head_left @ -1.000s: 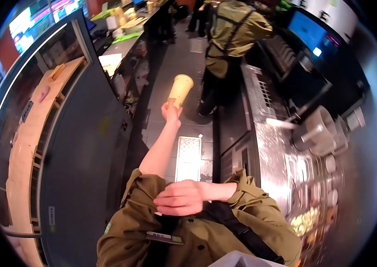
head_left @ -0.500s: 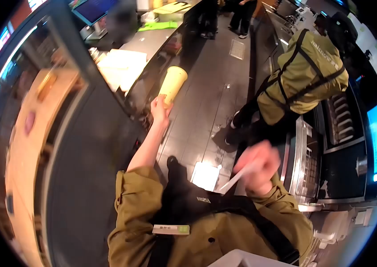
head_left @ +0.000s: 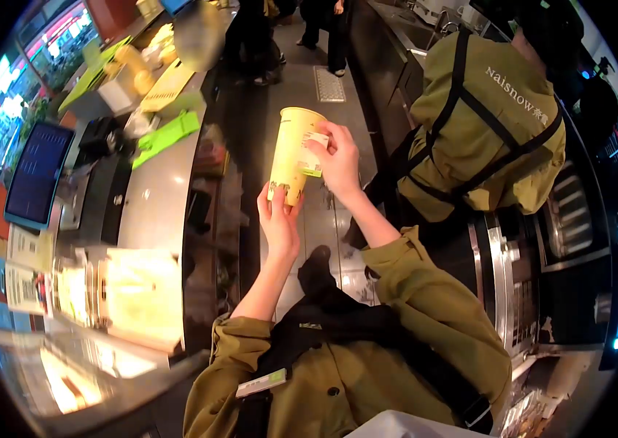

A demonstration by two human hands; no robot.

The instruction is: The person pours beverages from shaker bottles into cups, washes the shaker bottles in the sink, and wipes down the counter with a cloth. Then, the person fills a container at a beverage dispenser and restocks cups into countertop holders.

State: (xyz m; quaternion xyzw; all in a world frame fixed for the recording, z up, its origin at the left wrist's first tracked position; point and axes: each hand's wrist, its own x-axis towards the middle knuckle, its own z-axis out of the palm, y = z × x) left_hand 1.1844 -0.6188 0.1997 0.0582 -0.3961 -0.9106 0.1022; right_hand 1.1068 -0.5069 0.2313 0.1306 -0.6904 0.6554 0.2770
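A tall yellow paper cup (head_left: 288,150) is held up in front of me, tilted slightly with its rim to the far side. My left hand (head_left: 280,225) grips it low, fingers closed around the base. Against the cup's right side lies a small white label (head_left: 314,155) with a green lower edge. The thumb and fingers of my right hand (head_left: 340,159) are closed on that label and touch the cup. Whether the whole label is stuck down I cannot tell.
To my right a co-worker in an olive jacket (head_left: 484,124) bends over the counter. A steel counter (head_left: 152,212) on the left bears a bright green strap-like item (head_left: 167,139) and a dark screen (head_left: 39,175). Other people stand farther down the tiled aisle (head_left: 342,117).
My right hand has come up and forward, bringing the white label onto the cup. The cup now stands more upright. My view has turned, showing more of the left counter.
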